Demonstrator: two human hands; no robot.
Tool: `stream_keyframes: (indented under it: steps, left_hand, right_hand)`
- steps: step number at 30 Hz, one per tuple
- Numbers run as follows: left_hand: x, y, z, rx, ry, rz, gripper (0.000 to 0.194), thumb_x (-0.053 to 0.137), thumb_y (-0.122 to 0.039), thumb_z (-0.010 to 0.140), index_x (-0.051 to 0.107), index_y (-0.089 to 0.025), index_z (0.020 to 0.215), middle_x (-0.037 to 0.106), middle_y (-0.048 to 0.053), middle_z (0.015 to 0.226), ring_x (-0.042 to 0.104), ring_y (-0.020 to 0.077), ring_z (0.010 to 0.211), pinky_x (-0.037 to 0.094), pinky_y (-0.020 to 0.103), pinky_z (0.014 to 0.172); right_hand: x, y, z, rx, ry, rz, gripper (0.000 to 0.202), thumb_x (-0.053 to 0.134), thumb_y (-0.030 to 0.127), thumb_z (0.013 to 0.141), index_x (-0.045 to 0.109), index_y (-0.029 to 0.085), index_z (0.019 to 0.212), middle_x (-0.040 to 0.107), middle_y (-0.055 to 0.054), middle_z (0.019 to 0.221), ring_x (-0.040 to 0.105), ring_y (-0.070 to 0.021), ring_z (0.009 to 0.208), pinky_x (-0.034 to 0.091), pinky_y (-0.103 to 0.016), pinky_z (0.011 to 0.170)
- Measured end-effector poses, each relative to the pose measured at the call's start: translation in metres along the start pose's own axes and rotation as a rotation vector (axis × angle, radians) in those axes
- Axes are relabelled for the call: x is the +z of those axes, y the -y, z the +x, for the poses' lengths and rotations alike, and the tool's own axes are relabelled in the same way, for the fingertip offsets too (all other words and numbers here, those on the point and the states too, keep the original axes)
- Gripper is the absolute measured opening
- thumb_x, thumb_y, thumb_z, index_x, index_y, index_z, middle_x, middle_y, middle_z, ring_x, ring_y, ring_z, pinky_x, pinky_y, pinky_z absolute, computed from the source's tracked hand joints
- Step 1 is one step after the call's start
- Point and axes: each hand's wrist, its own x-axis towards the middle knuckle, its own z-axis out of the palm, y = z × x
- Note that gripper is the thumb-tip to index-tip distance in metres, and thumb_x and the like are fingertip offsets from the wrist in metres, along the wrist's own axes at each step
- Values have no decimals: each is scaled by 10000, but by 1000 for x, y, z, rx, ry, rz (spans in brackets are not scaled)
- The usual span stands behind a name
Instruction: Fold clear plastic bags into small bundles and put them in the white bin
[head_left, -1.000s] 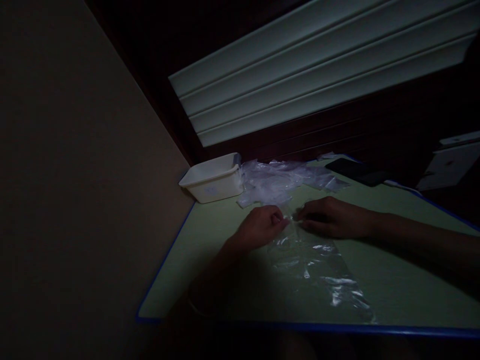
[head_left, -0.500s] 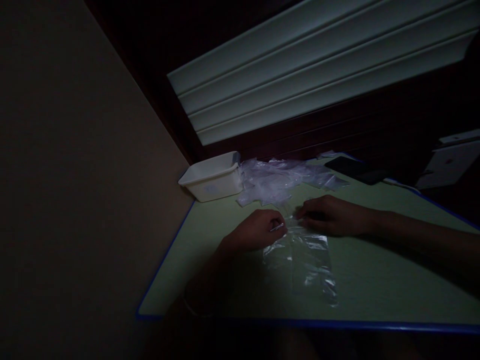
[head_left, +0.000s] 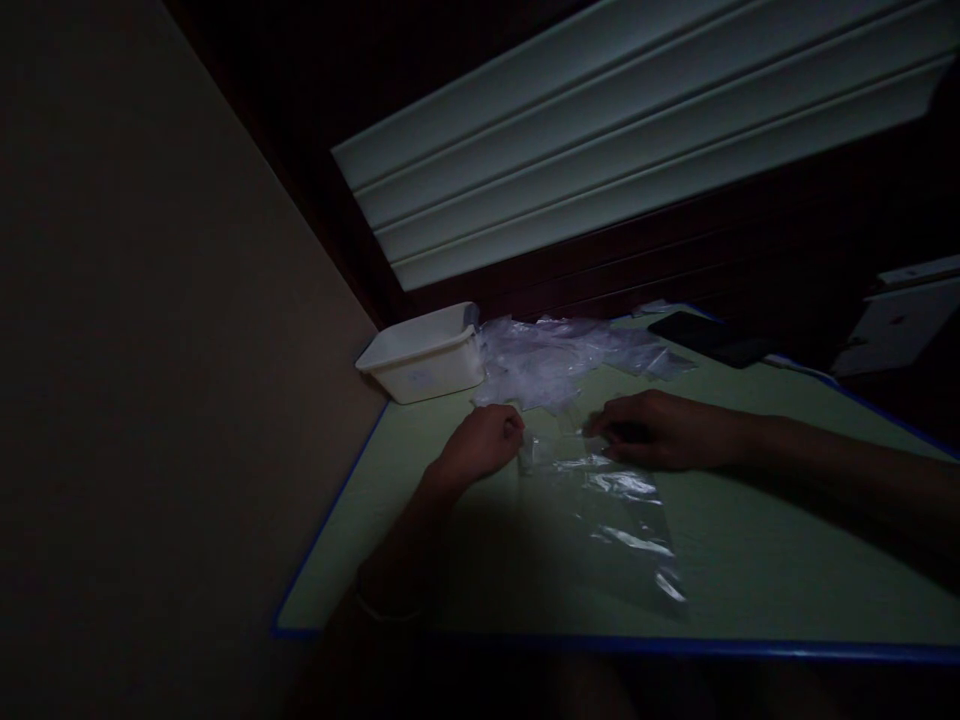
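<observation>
A clear plastic bag (head_left: 622, 530) lies spread on the green table (head_left: 765, 560), its shiny folds running toward the front edge. My left hand (head_left: 484, 442) is closed at the bag's upper left corner, fingers pinched on the film. On the other side, my right hand (head_left: 645, 430) pinches the bag's upper edge between thumb and fingers. Just beyond both hands is a loose heap of crumpled clear plastic bags (head_left: 551, 360). The light is dim, so the film between the hands is hard to make out.
A white plastic bin (head_left: 424, 365) stands at the back left, against the wall. A flat dark object (head_left: 709, 338) lies at the back right. Beyond the table is a slatted panel (head_left: 600, 150), and a white box (head_left: 900, 325) is at the far right.
My left hand has moved left, away from my right hand, and the bag's top is now stretched wider between them. My right hand has hardly moved.
</observation>
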Motion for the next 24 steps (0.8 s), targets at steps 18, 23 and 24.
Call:
stream_keyframes:
  steps: [18, 23, 24]
  left_hand:
    - [-8, -41, -15, 440, 134, 51, 170, 517, -238, 875, 677, -184, 858, 704, 31, 848, 618, 159, 778, 435, 294, 775]
    - [-16, -17, -17, 98, 103, 345, 276, 413, -272, 897, 633, -164, 771, 662, 88, 773, 588, 193, 689, 402, 303, 626]
    - [-18, -14, -17, 44, 88, 380, 280, 407, -280, 899, 633, -163, 782, 663, 100, 794, 591, 201, 703, 405, 309, 635]
  right_hand:
    - [1, -2, 0, -12, -12, 15, 359, 566, 343, 840, 654, 132, 1117, 648, -54, 797, 581, -155, 667, 432, -267, 620]
    - [1, -2, 1, -1, 1, 36, 384, 564, 372, 849, 652, 123, 1128, 649, -60, 788, 585, -159, 661, 439, -276, 613]
    - [2, -2, 1, -4, 1, 38, 386, 563, 374, 851, 651, 122, 1131, 650, -61, 787, 586, -160, 662, 440, -276, 614]
